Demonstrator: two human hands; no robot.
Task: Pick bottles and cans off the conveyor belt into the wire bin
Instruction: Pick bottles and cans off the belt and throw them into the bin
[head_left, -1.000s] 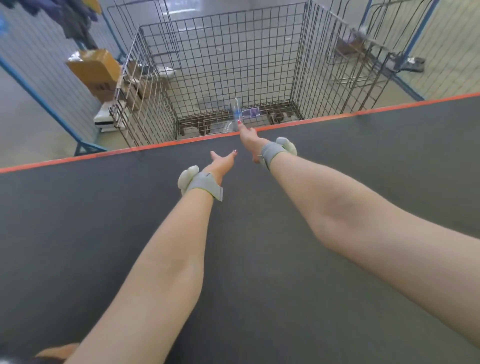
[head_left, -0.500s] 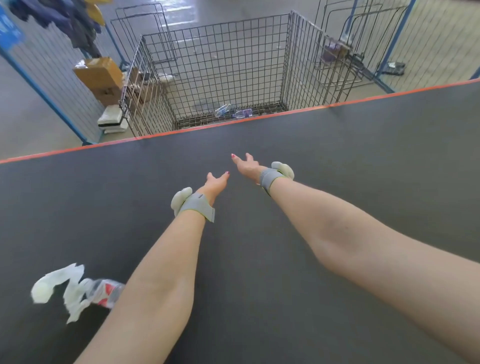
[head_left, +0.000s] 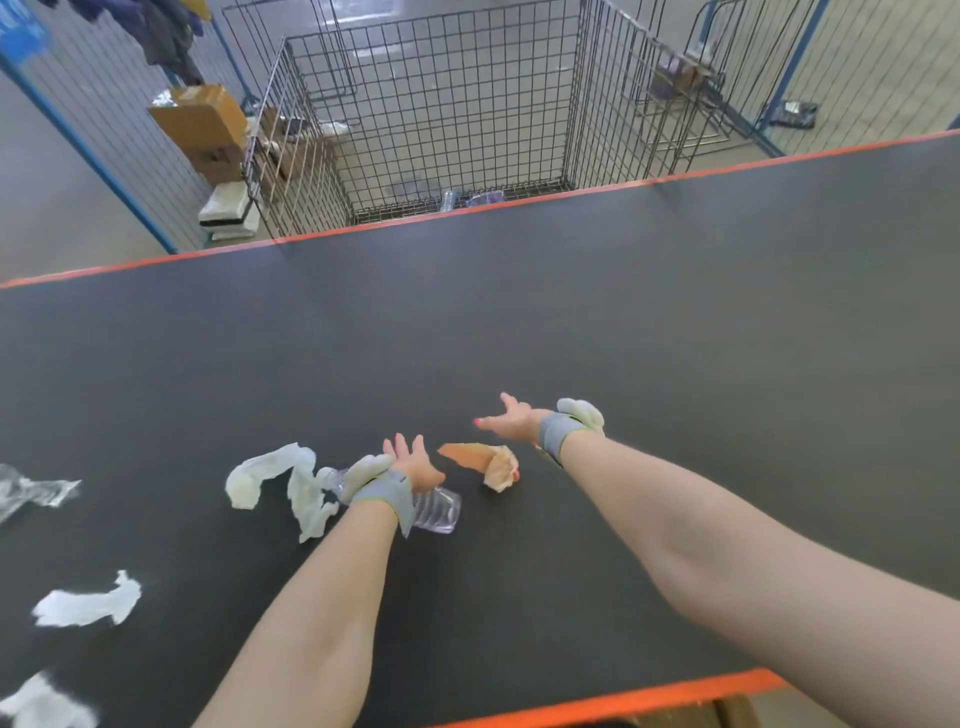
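Note:
A clear plastic bottle (head_left: 439, 512) lies on its side on the dark conveyor belt (head_left: 571, 322), partly hidden under my left wrist. My left hand (head_left: 413, 460) hovers open just above it, fingers spread, holding nothing. My right hand (head_left: 506, 418) is open too, fingers stretched forward, a little to the right and farther out. The wire bin (head_left: 571, 104) stands beyond the belt's far orange edge, with two clear bottles (head_left: 470, 198) on its floor.
A crumpled tan paper scrap (head_left: 483, 460) lies between my hands. White paper and clear film scraps (head_left: 280, 486) are strewn over the belt's left side. Cardboard boxes (head_left: 200, 122) and wire fencing stand left of the bin. The belt's near orange edge (head_left: 623, 701) is by my elbows.
Both hands have drawn back from the bin's edge toward me. The bottle that left my right hand now lies in the bin. Scraps and a clear bottle have come along from the left.

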